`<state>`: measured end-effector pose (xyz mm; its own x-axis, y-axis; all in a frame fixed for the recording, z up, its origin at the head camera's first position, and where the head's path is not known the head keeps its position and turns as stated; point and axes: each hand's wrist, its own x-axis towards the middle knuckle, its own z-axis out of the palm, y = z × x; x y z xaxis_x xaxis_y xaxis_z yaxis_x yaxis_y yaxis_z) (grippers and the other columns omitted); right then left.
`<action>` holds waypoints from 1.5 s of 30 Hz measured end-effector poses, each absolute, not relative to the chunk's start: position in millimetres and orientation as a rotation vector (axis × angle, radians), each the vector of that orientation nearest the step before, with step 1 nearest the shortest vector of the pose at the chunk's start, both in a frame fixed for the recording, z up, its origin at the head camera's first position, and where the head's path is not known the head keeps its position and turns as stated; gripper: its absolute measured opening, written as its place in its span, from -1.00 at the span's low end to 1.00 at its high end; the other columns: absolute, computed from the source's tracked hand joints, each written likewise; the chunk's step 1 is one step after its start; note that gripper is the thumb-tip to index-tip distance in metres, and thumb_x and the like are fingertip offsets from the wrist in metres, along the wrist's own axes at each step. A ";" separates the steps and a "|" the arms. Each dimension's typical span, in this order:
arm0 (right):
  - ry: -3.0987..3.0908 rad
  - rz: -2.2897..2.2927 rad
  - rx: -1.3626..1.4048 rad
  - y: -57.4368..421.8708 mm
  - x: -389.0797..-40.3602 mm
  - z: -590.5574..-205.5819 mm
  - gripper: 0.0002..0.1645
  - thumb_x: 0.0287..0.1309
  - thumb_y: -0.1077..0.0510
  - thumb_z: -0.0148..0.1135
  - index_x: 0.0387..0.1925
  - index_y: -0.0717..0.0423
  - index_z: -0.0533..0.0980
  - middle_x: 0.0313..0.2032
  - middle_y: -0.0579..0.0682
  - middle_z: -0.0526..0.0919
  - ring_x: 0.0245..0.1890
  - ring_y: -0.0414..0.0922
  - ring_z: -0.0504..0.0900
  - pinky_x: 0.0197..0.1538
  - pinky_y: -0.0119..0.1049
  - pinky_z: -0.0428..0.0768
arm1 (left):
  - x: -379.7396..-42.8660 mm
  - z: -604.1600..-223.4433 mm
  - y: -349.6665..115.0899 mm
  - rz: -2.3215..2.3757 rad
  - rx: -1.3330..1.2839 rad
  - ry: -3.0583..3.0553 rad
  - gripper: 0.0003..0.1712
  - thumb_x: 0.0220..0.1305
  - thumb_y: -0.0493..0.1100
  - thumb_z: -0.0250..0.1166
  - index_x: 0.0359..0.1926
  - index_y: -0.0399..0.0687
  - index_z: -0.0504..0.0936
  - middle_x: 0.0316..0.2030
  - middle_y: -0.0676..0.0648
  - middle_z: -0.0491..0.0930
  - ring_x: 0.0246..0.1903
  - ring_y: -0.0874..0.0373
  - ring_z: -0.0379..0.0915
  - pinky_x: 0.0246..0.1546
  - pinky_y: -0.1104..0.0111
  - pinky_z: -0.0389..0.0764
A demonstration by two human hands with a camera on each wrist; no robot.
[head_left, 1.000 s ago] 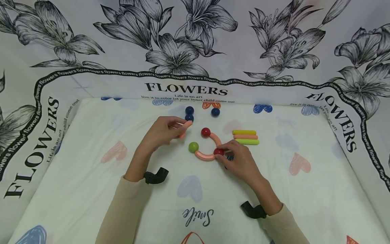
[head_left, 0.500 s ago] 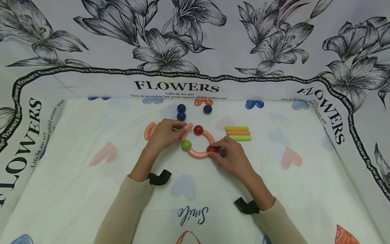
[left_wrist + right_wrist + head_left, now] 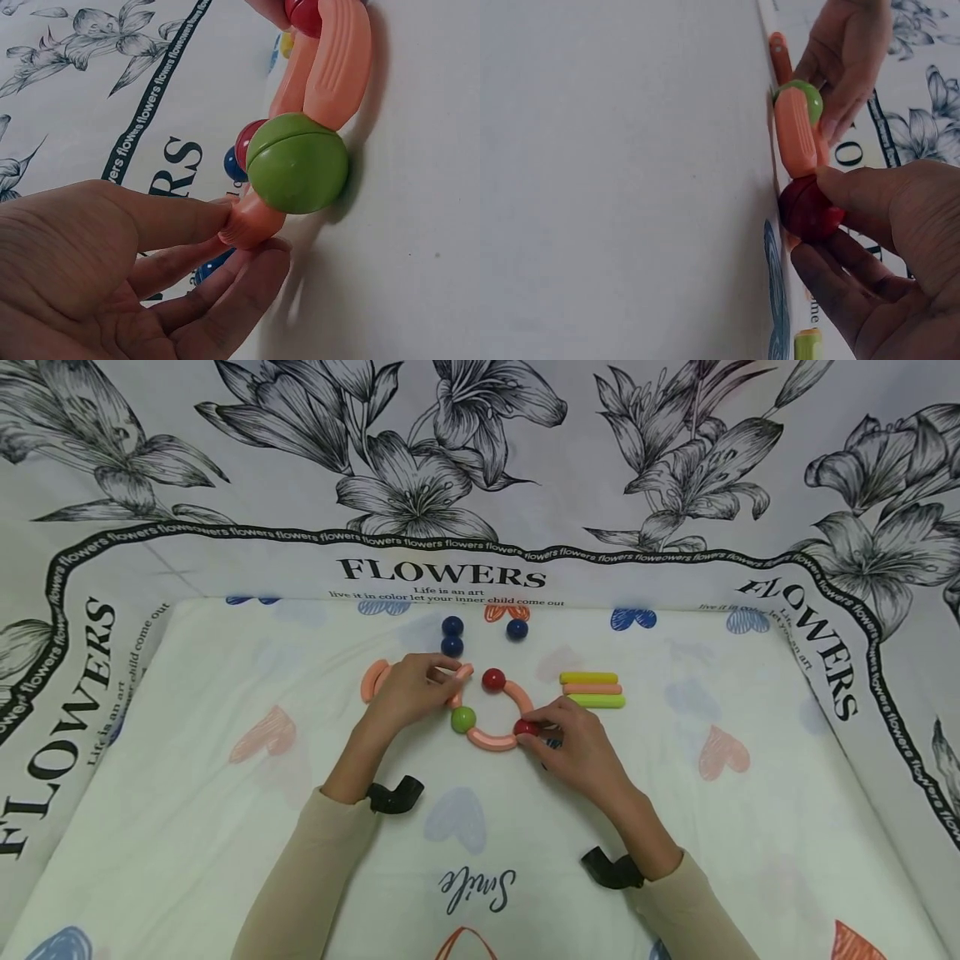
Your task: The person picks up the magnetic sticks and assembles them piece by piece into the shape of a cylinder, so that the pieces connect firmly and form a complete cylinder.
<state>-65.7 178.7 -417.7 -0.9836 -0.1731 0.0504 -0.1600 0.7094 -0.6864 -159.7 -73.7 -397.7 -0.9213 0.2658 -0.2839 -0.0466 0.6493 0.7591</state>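
Observation:
My left hand (image 3: 408,689) pinches a curved orange toy rod (image 3: 255,223) between thumb and fingers; one end meets the green ball (image 3: 463,720). From that ball another curved orange rod (image 3: 491,742) runs to a red ball (image 3: 810,210), which my right hand (image 3: 577,739) grips with thumb and fingertips. A further curved rod (image 3: 519,695) links this ball to a second red ball (image 3: 493,680) at the back. Together the pieces form most of a ring lying on the cloth. The back end of the left hand's rod points toward the second red ball.
Behind the ring are two touching dark blue balls (image 3: 452,637) and a single blue ball (image 3: 517,629). Straight yellow, orange and lime rods (image 3: 596,701) lie side by side at right. Spare curved orange rods (image 3: 371,681) lie beyond my left hand, partly hidden by it.
My left hand has brought its curved rod right and down to the green ball, uncovering the spare curved rods. My right hand keeps its grip on the red ball. The head view has shifted slightly.

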 end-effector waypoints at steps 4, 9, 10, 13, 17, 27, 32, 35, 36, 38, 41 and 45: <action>2.885 -1.159 -0.280 179.1 -65.7 -418.7 -0.63 0.19 0.09 0.59 0.03 0.02 0.76 -0.17 -0.05 0.70 -0.10 -0.15 0.74 0.01 -0.21 0.79 | -158.7 -396.2 -74.5 1.111 0.193 2.497 -0.53 0.44 0.18 0.35 0.19 0.04 0.74 -0.03 -0.13 0.80 -0.07 0.00 0.68 -0.14 0.26 0.61; 2.890 -1.153 -0.279 179.5 -65.5 -420.3 -0.63 0.19 0.07 0.59 0.03 0.01 0.76 -0.18 -0.05 0.70 -0.11 -0.15 0.72 0.00 -0.20 0.79 | -156.6 -394.0 -74.4 1.080 0.201 2.489 -0.54 0.44 0.19 0.36 0.16 0.04 0.76 -0.11 -0.11 0.81 -0.19 0.06 0.64 -0.23 0.32 0.55; 2.892 -1.151 -0.280 179.5 -65.6 -420.4 -0.63 0.19 0.07 0.59 0.03 0.01 0.76 -0.17 -0.05 0.70 -0.11 -0.14 0.72 0.00 -0.20 0.79 | -156.5 -393.8 -74.6 1.076 0.202 2.486 -0.54 0.44 0.18 0.36 0.16 0.04 0.76 -0.13 -0.10 0.81 -0.20 0.07 0.64 -0.23 0.33 0.55; 2.890 -1.151 -0.285 179.5 -65.9 -419.7 -0.64 0.20 0.07 0.58 0.03 0.01 0.76 -0.16 -0.04 0.71 -0.10 -0.14 0.72 0.01 -0.20 0.79 | -156.3 -393.9 -74.7 1.077 0.214 2.471 -0.55 0.44 0.15 0.35 0.18 0.03 0.75 -0.15 -0.09 0.81 -0.20 0.08 0.64 -0.23 0.33 0.55; 2.886 -1.158 -0.300 180.1 -66.4 -419.7 -0.63 0.20 0.07 0.58 0.04 0.02 0.75 -0.12 -0.03 0.72 -0.08 -0.13 0.73 0.01 -0.20 0.79 | -156.9 -396.3 -74.7 1.082 0.250 2.479 -0.56 0.45 0.12 0.35 0.18 0.00 0.76 -0.16 -0.09 0.79 -0.21 0.08 0.61 -0.23 0.35 0.54; 2.861 -1.188 -0.314 180.1 -65.6 -422.6 -0.62 0.21 0.09 0.57 0.06 0.03 0.73 -0.07 -0.02 0.72 -0.05 -0.13 0.76 0.03 -0.24 0.79 | -155.3 -401.9 -70.1 1.107 0.262 2.511 -0.62 0.45 -0.02 0.37 0.17 -0.06 0.77 0.00 -0.10 0.79 -0.11 0.06 0.67 -0.15 0.33 0.64; 2.874 -1.169 -0.323 180.3 -65.9 -421.3 -0.62 0.22 0.09 0.56 0.06 0.03 0.73 -0.07 -0.03 0.72 -0.05 -0.13 0.77 0.02 -0.24 0.79 | -154.7 -401.8 -66.8 1.120 0.254 2.535 -0.56 0.44 0.11 0.38 0.15 -0.05 0.77 -0.01 -0.09 0.80 -0.04 0.03 0.70 -0.04 0.20 0.69; 2.870 -1.174 -0.348 181.0 -65.7 -420.6 -0.64 0.23 0.13 0.55 0.06 0.02 0.72 -0.06 -0.04 0.72 -0.05 -0.13 0.76 0.03 -0.23 0.79 | -154.4 -402.4 -65.5 1.139 0.257 2.539 -0.54 0.45 0.15 0.37 0.14 -0.06 0.78 -0.01 -0.10 0.81 0.00 0.02 0.71 0.02 0.15 0.69; 2.868 -1.178 -0.358 181.1 -65.7 -420.4 -0.64 0.24 0.14 0.54 0.06 0.02 0.72 -0.05 -0.04 0.73 -0.04 -0.13 0.76 0.03 -0.22 0.79 | -154.3 -402.7 -64.9 1.142 0.255 2.542 -0.53 0.45 0.15 0.37 0.14 -0.06 0.78 0.00 -0.09 0.81 0.01 0.02 0.71 0.03 0.15 0.69; 2.863 -1.186 -0.371 181.2 -65.7 -420.6 -0.65 0.24 0.16 0.53 0.06 0.03 0.72 -0.05 -0.03 0.73 -0.04 -0.13 0.76 0.03 -0.22 0.79 | -154.1 -403.1 -63.8 1.148 0.251 2.544 -0.54 0.46 0.14 0.36 0.14 -0.06 0.78 0.00 -0.10 0.80 0.03 0.02 0.71 0.06 0.13 0.70; 2.864 -1.190 -0.381 181.4 -65.7 -421.4 -0.66 0.25 0.16 0.52 0.06 0.04 0.72 -0.05 -0.03 0.73 -0.05 -0.13 0.77 0.03 -0.22 0.79 | -153.6 -403.2 -62.4 1.145 0.242 2.542 -0.56 0.47 0.12 0.35 0.14 -0.07 0.78 0.01 -0.10 0.80 0.05 0.01 0.72 0.09 0.12 0.70; 2.865 -1.178 -0.365 181.5 -65.4 -421.4 -0.65 0.25 0.14 0.53 0.06 0.02 0.72 -0.05 -0.05 0.72 -0.05 -0.15 0.77 0.04 -0.23 0.79 | -152.4 -402.9 -61.0 1.135 0.230 2.532 -0.59 0.49 0.06 0.33 0.16 -0.07 0.77 0.05 -0.12 0.79 0.08 -0.01 0.72 0.12 0.10 0.71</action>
<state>-65.4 181.5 -421.4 -0.9723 -0.2238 0.0677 -0.2067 0.6873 -0.6963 -152.4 -61.0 -402.9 -0.9236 0.2882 -0.2527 0.0030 0.6646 0.7472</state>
